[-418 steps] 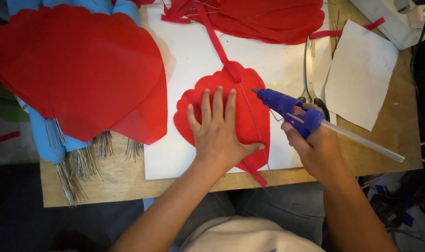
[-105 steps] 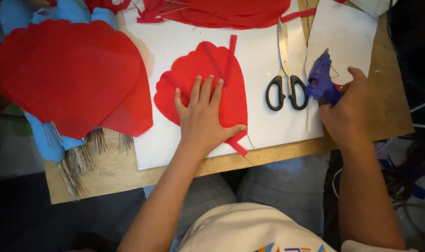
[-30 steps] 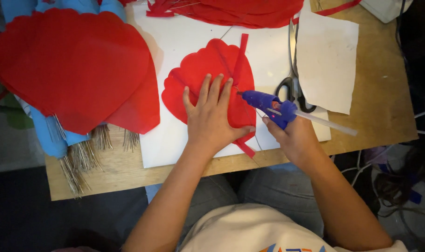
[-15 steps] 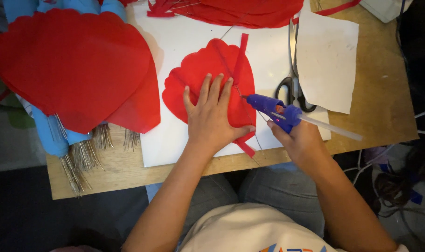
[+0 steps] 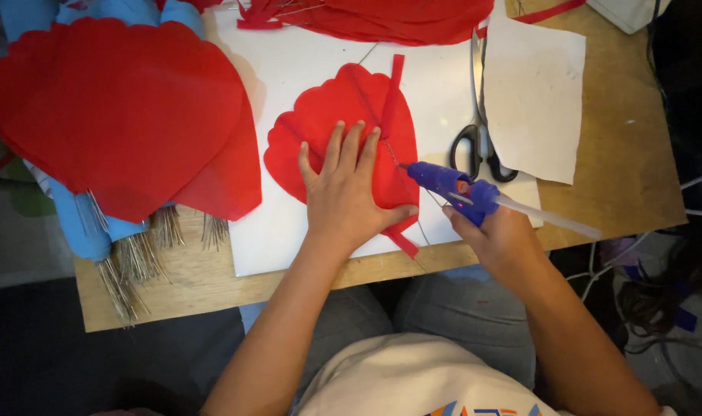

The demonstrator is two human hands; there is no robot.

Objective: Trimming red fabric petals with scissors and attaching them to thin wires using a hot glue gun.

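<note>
While my left hand (image 5: 349, 202) lay flat, fingers spread, on the red scalloped paper shape (image 5: 332, 135) resting on the white sheet (image 5: 289, 69) on the table (image 5: 636, 177), my right hand (image 5: 501, 239) kept its grip closed around the blue glue gun (image 5: 447, 183), nozzle touching the paper's edge beside the scissors (image 5: 480, 135).

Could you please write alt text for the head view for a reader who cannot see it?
The left hand presses flat on a red scalloped paper shape while the right hand aims a blue glue gun at its edge. Scissors lie beside it on the white sheet.
</note>
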